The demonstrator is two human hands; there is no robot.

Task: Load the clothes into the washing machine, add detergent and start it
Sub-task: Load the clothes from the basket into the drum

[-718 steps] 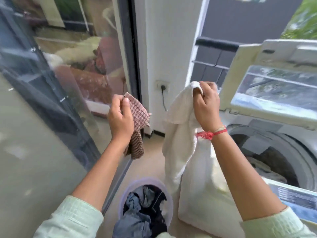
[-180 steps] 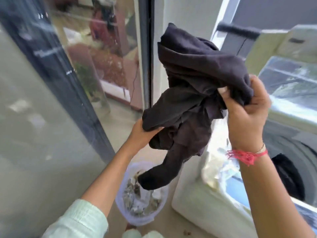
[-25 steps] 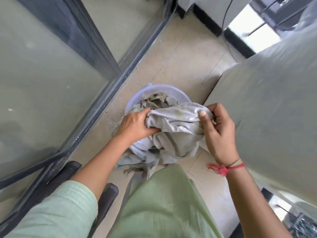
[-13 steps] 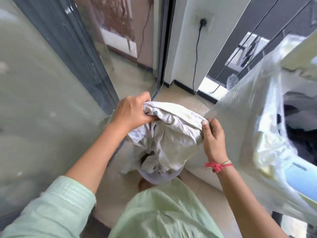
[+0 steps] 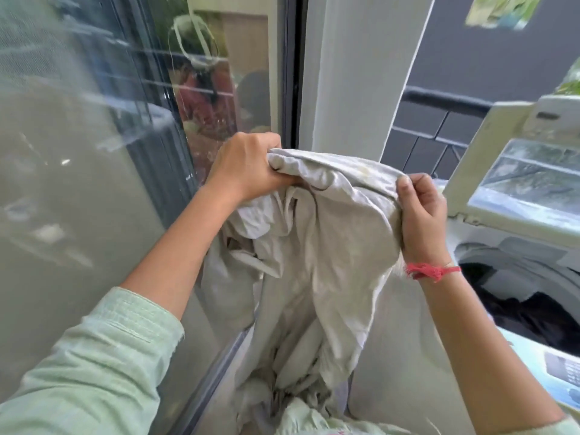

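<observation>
A pale grey-white garment hangs in front of me, held up by its top edge. My left hand grips its left corner and my right hand pinches its right corner. Its lower part trails down out of sight at the bottom of the view. The top-loading washing machine stands to the right with its lid raised. Dark clothes lie inside the drum. No detergent is in view.
A glass sliding door runs along the left, close to my left arm. A white wall pillar stands behind the garment, with a dark balcony railing beyond. The basket is hidden behind the hanging cloth.
Both hands have lifted the pale garment from the basket on the floor up to chest height. The view has tilted up, bringing the machine's open drum and lid into sight.
</observation>
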